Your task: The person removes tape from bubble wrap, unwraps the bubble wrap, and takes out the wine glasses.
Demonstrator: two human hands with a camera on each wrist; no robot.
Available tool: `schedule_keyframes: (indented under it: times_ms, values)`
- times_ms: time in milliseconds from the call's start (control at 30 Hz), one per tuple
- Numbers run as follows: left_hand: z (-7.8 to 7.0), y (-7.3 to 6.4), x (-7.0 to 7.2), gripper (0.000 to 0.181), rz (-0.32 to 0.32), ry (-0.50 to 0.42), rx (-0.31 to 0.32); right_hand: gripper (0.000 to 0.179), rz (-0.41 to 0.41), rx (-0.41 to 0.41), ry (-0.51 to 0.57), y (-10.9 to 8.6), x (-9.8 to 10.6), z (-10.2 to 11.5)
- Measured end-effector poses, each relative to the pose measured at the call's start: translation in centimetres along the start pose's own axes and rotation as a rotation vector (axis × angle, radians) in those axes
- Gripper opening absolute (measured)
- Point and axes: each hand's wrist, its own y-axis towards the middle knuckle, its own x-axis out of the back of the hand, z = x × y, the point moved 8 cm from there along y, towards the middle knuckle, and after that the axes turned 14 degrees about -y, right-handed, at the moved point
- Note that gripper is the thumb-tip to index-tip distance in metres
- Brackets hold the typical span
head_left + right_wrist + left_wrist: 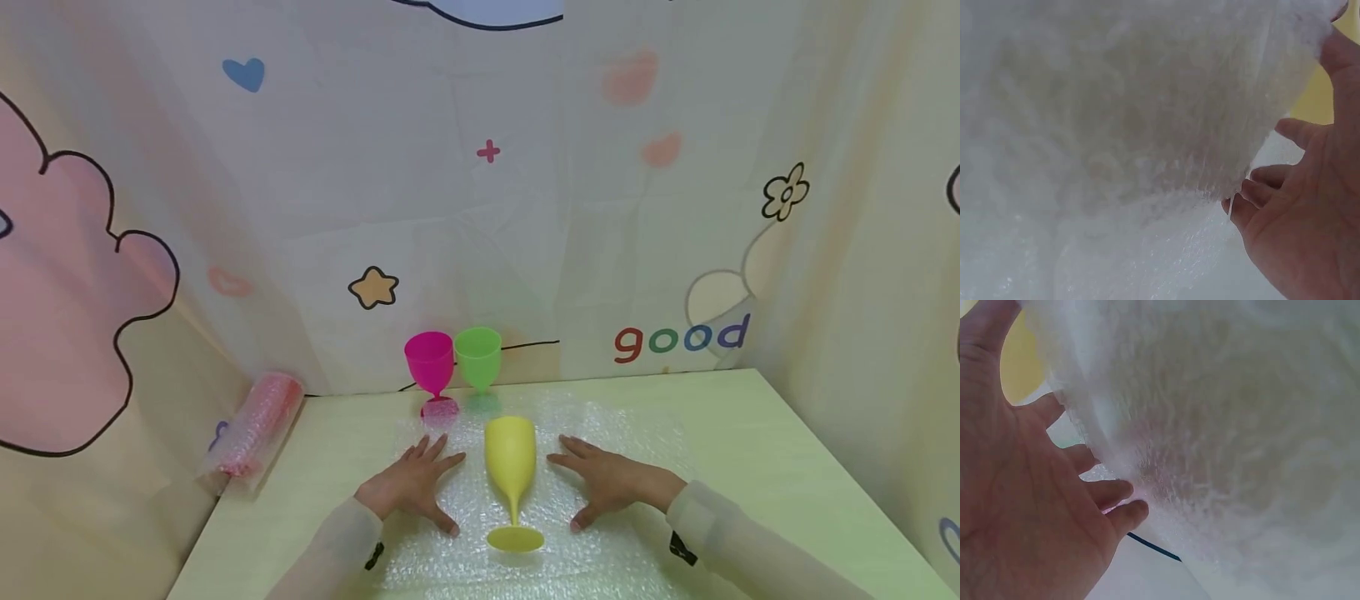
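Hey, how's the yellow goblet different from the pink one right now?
The yellow goblet lies on its side, while the pink goblet stands upright. The yellow goblet is on the bubble wrap between the left hand and right hand; the pink goblet is farther back, beside the green goblet. Both have a deep bowl, thin stem and round foot.

Narrow gaps beside yellow goblet [511,463]

Front goblet [510,454] seemingly atop bubble wrap [592,562]
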Motion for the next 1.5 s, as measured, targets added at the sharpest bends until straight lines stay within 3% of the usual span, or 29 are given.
schedule_keyframes:
  times_ms: [167, 400, 567, 833, 967, 1133, 1300, 1500]
  values:
    - [0.1, -0.1, 0.0, 0.117, 0.012, -0.041, 0.001, 0.118, -0.001, -0.006, 0.0, -0.3, 0.3, 0.0]
    - [0.1, -0.2, -0.3, 0.118, 0.034, -0.064, 0.017, 0.117, 0.029, -0.034, -0.076, -0.1, 0.4, 0.1]
    - [0.0, -0.2, -0.3, 0.116, 0.044, -0.072, 0.025, 0.118, 0.06, -0.057, -0.063, 0.0, 0.3, 0.0]
    - [-1.1, -0.4, 1.2, 0.091, -0.032, 0.005, -0.01, 0.117, 0.063, -0.054, -0.053, -0.1, 0.2, 0.0]
    - [-2.6, -0.7, 2.5, 0.072, -0.126, 0.01, -0.072, 0.117, 0.055, -0.052, -0.042, -0.1, 0.2, -0.1]
    - [-5.7, -1.6, 3.9, 0.05, -0.253, -0.052, -0.135, 0.115, 0.049, -0.054, -0.047, 0.1, 0.2, -0.2]
    - [-8.7, -2.3, 3.6, 0.026, -0.266, -0.187, -0.161, 0.115, 0.044, -0.055, -0.045, 0.1, 0.2, -0.2]
    - [-9.9, -2.3, 2.1, 0.037, -0.282, -0.266, -0.113, 0.115, 0.04, -0.061, -0.042, 0.1, 0.3, -0.1]
